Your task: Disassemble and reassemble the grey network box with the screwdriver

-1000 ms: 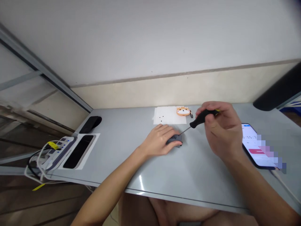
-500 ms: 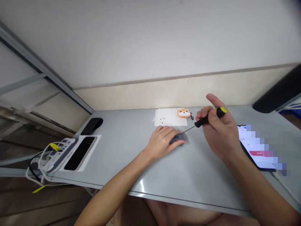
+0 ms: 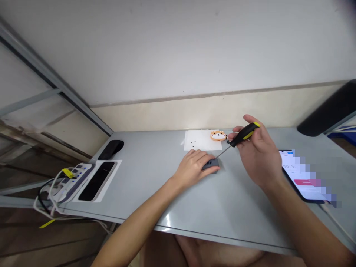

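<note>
My left hand (image 3: 191, 168) lies closed over a small dark grey vented device (image 3: 211, 164) on the grey table (image 3: 155, 185), pinning it down. My right hand (image 3: 257, 154) grips a screwdriver (image 3: 243, 134) with a black and yellow handle. Its thin shaft slants down to the left, with the tip at the device's near right corner. Just behind lies a white sheet of paper (image 3: 201, 140) with three tiny dark screws on it.
An orange animal-face case (image 3: 218, 135) sits on the paper's right edge. A lit phone (image 3: 299, 174) lies at the right, with a black object (image 3: 328, 109) above it. At the left are a black pouch (image 3: 111, 148), a dark phone (image 3: 96, 180) on paper and a white power strip (image 3: 71, 178).
My right hand has turned the screwdriver handle between its fingers, the index finger lifting and settling again. The left hand stayed on the device. The view shifted slightly.
</note>
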Available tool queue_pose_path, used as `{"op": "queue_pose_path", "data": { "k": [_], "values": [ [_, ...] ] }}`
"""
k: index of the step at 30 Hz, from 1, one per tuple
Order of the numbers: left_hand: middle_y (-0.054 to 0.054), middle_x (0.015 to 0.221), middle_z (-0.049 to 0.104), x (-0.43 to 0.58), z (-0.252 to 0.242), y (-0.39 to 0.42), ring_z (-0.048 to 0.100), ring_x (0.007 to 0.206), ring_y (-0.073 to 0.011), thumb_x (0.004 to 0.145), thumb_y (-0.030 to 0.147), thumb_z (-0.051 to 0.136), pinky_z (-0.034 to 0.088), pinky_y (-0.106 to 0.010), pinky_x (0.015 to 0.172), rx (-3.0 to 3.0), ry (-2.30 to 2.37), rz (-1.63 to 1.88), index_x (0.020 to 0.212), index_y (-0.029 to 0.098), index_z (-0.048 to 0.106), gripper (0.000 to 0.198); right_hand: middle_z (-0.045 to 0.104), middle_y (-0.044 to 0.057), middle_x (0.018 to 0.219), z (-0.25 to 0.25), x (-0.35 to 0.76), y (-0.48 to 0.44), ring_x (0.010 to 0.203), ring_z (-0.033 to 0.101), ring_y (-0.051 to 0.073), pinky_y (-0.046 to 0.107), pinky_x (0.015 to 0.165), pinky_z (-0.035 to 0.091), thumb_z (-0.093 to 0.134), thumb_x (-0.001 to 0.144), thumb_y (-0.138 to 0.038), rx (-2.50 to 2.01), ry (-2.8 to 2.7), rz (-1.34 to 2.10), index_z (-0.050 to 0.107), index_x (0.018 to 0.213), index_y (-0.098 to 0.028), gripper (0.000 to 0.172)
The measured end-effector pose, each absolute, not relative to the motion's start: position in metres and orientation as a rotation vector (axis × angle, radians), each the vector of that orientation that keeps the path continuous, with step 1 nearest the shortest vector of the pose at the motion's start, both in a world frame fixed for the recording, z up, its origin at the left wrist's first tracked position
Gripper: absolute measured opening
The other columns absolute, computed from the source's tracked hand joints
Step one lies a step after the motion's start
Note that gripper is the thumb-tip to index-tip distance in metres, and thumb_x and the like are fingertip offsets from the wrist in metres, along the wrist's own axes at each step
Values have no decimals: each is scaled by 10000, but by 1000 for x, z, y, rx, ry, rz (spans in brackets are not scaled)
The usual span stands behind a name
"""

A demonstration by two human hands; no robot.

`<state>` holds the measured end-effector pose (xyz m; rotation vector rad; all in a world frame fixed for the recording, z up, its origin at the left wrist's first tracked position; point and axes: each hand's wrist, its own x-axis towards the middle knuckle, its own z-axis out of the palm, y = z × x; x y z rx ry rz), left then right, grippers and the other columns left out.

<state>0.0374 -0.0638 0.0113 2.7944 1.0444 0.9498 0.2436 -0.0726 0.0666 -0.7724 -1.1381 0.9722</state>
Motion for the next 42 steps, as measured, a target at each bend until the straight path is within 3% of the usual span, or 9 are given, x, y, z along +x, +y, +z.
{"op": "queue_pose_path", "data": {
  "k": [4,9,16,20,25,32,42],
  "values": [
    [-41,893,745,38,12,-64,691,840,-193,1081,571,482,501,-321,797,2808,1008,1017,1087,189,711,446,597,9,845,65,247,-66,850,672,238,461,860,599,530,1003,-575,-722,-1115,1072,613,1049,-342,252],
    [-40,895,746,37,12,-65,692,835,-189,1079,575,488,500,-314,791,2821,1039,979,1083,190,710,444,519,1,758,67,242,-70,737,598,204,374,705,564,552,991,-635,-785,-1129,894,529,798,-283,402],
    [-41,907,753,37,13,-66,692,841,-194,1080,572,494,503,-324,792,2831,1065,933,1108,195,711,436,579,-13,760,71,245,-72,652,582,162,324,609,550,637,967,-604,-1027,-1285,497,629,931,-273,333],
    [-41,899,748,37,14,-65,691,848,-197,1076,573,507,496,-325,789,2837,1082,895,1089,201,712,425,661,1,835,70,251,-68,774,671,188,350,702,600,721,939,-515,-941,-1288,507,639,1097,-292,286],
    [-37,898,743,38,13,-64,685,852,-201,1071,568,526,490,-329,786,2840,1101,851,1112,209,712,406,751,41,1028,71,257,-71,917,728,215,403,802,621,654,990,-506,-862,-1353,712,659,1221,-319,297],
    [-50,897,753,41,13,-69,687,842,-211,1051,538,556,485,-360,820,2799,1136,993,1074,192,729,388,744,26,935,75,255,-75,922,732,232,432,816,620,713,959,-469,-729,-1283,758,659,1080,-301,215],
    [-52,899,756,42,18,-71,674,811,-214,994,439,587,480,-382,812,2707,1146,1055,1010,202,727,277,751,40,963,70,251,-75,921,730,247,446,809,609,719,952,-474,-768,-1286,727,673,1102,-305,231]
  ]
}}
